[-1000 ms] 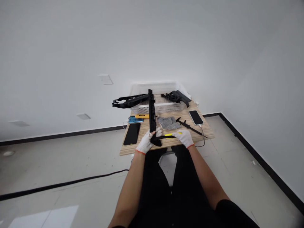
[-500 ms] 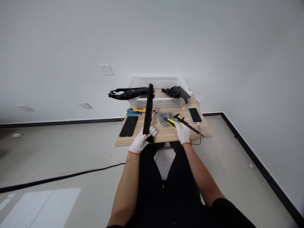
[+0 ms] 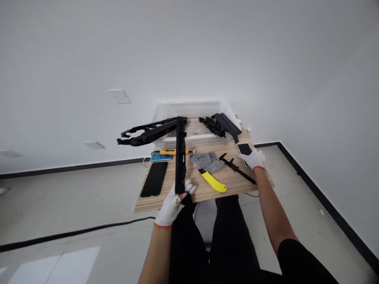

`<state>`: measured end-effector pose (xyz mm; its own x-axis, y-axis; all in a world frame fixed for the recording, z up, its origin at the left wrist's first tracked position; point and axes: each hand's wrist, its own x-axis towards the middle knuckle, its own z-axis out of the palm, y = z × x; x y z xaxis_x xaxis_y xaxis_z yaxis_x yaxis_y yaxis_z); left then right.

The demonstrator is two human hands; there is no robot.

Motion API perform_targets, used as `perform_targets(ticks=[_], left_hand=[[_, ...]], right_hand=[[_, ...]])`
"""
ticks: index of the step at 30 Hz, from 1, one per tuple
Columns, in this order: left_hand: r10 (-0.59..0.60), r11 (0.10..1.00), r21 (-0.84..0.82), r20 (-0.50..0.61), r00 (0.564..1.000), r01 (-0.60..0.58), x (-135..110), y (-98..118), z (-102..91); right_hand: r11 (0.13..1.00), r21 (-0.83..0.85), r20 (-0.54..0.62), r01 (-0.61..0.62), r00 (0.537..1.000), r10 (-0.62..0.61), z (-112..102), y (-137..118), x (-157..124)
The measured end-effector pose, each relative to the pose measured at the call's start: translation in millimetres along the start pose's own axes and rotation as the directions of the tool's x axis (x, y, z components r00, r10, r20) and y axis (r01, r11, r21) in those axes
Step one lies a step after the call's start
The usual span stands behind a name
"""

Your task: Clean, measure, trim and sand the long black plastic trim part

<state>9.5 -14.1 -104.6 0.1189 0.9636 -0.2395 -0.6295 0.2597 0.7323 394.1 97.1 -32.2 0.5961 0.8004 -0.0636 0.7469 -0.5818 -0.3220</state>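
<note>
My left hand, in a white glove with orange cuff, is closed around the lower end of a long black plastic part held up over the table. My right hand, gloved the same way, reaches over a smartphone at the table's right side, its fingers about the phone's lower part. To its left lie a black caliper and a yellow utility knife with a black front end. The knife's front touches a grey cloth.
A white plastic basket stands at the back, with black plastic parts at its right and a long black frame jutting out left. A black phone, a blue phone-like item and an orange-yellow tool lie on the left.
My right hand has let go of the yellow utility knife, which now lies on the table, and moved right onto the smartphone. My left hand still holds the black part. The view has shifted.
</note>
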Motion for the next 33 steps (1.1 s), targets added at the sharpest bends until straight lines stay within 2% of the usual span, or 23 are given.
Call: perform_targets(ticks=[3,7,12,16,22,33], left_hand=[[-0.053,0.997,0.053,-0.002,0.999,0.053,-3,3,-0.8],[-0.117,0.989,0.089,-0.021,0.993,0.118,-6,8,-0.2],[-0.147,0.984,0.091,-0.046,0.988,0.151,-4,9,-1.7],[-0.155,0.980,0.118,-0.035,0.987,0.158,-5,11,-3.2],[-0.159,0.979,0.121,-0.037,0.987,0.163,-6,13,-1.3],[-0.164,0.980,0.103,-0.091,0.982,0.173,-7,14,5.2]], right_hand=[[1.000,-0.024,0.024,-0.018,1.000,0.019,5,-2,9],[0.997,-0.039,0.002,-0.064,0.998,0.064,12,-8,9],[0.999,-0.035,0.012,-0.022,1.000,0.022,14,-2,9],[0.996,0.054,0.065,0.075,0.995,-0.078,8,15,14],[0.981,0.152,0.104,0.125,0.984,-0.141,-1,32,22],[0.950,0.297,0.076,0.094,0.990,-0.121,-4,36,22]])
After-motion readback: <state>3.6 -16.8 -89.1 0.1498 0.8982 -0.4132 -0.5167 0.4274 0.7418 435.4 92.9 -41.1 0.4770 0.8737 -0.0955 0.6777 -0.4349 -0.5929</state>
